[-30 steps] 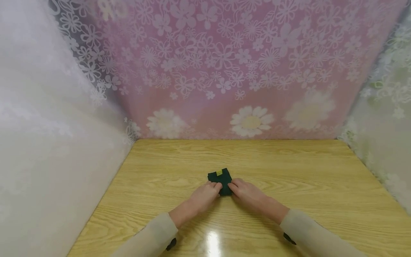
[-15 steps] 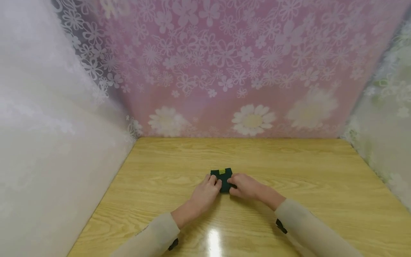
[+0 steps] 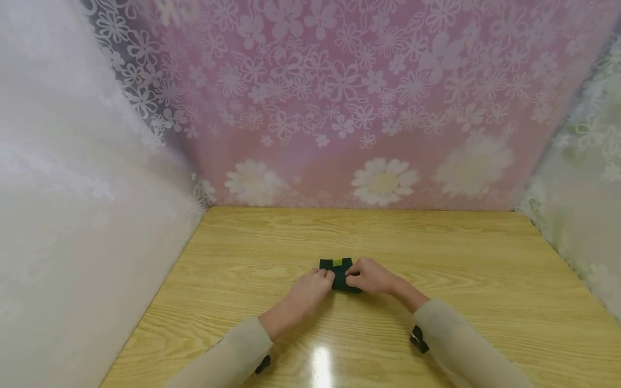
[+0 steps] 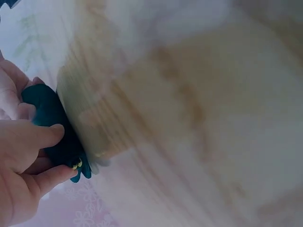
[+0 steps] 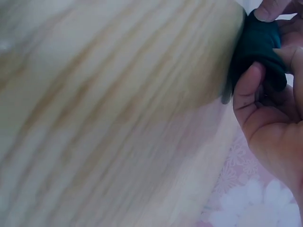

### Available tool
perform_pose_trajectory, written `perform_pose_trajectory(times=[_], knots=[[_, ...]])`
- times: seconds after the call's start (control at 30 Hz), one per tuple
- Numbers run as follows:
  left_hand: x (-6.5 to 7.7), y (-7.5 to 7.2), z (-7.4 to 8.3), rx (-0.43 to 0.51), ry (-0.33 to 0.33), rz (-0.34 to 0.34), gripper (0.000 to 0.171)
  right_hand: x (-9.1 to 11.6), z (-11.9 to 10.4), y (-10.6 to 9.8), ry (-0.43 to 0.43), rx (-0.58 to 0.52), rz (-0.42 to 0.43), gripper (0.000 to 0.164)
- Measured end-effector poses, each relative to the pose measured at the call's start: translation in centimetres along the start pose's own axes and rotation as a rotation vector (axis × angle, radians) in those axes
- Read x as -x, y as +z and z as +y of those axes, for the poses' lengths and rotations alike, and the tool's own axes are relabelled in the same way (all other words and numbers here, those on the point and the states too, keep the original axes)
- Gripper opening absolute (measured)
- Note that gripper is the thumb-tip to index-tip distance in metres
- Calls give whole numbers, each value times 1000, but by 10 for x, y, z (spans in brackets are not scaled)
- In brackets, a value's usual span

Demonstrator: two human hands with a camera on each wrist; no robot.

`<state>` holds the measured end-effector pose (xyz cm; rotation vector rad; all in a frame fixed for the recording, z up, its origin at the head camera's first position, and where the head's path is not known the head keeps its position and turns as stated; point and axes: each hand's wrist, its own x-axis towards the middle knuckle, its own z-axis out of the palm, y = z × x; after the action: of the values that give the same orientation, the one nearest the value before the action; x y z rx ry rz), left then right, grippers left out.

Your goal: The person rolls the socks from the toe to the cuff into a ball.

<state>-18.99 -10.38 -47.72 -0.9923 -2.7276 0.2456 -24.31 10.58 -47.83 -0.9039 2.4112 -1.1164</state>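
Observation:
A small dark green folded cloth lies on the table between both hands, a yellow label at its far edge. My left hand holds its left side, with the thumb on top and a finger beside the label in the left wrist view. At the right side, my right hand pinches the fabric between thumb and fingers. The right wrist view shows the green cloth bulging into a thick, rounded fold within the fingers. Part of the cloth is hidden under both hands.
The wood-grain table stretches around the hands. A pink flowered backdrop rises behind it, with a pale panel on the left and another on the right.
The cloth has turned a little and sits straighter. My right hand has changed its grip, its knuckles now raised, and the cloth's near right corner shows below it. My left fingers have curled in.

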Motion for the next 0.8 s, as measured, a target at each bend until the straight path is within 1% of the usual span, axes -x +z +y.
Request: perform_pose_trajectory(times=[0.1, 0.23, 0.3, 0.33, 0.37, 0.4, 0.43, 0.5, 0.53, 0.6, 0.63, 0.67, 0.73, 0.8], knots=[[-3, 0, -3, 60, -7, -45, 24, -1, -2, -2, 41, -73, -33, 48], [-5, -1, -6, 151, -26, -81, 23, 0, -5, -4, 132, -183, -58, 50], [-5, -1, -8, 178, -28, -90, 23, 0, -7, -4, 170, -205, -58, 49], [-6, -1, -9, 182, -27, -93, 23, 1, -9, -4, 175, -208, -47, 46], [-7, 0, -10, 184, -25, -96, 22, 2, -10, -4, 174, -201, -31, 41], [-7, 0, -11, 187, -22, -103, 22, 3, -12, -3, 158, -167, -12, 36], [-7, 0, -12, 185, -18, -108, 22, 4, -14, -1, 135, -121, 13, 28], [-9, 0, -13, 174, -10, -114, 21, 8, -19, 5, 73, 40, 85, 16], [-9, -1, -13, 169, -5, -117, 21, 10, -22, 10, 29, 153, 126, 16], [-11, -2, -13, 155, 2, -114, 20, 13, -27, 19, -69, 414, 208, 14], [-11, -1, -13, 145, 4, -109, 18, 15, -29, 23, -107, 533, 249, 16], [-12, -2, -13, 141, 3, -107, 16, 17, -31, 28, -138, 648, 285, 15], [-14, -2, -12, 137, -1, -99, 14, 19, -34, 34, -197, 825, 338, 11], [-15, -2, -12, 137, -7, -96, 13, 22, -35, 37, -240, 941, 353, 11]])
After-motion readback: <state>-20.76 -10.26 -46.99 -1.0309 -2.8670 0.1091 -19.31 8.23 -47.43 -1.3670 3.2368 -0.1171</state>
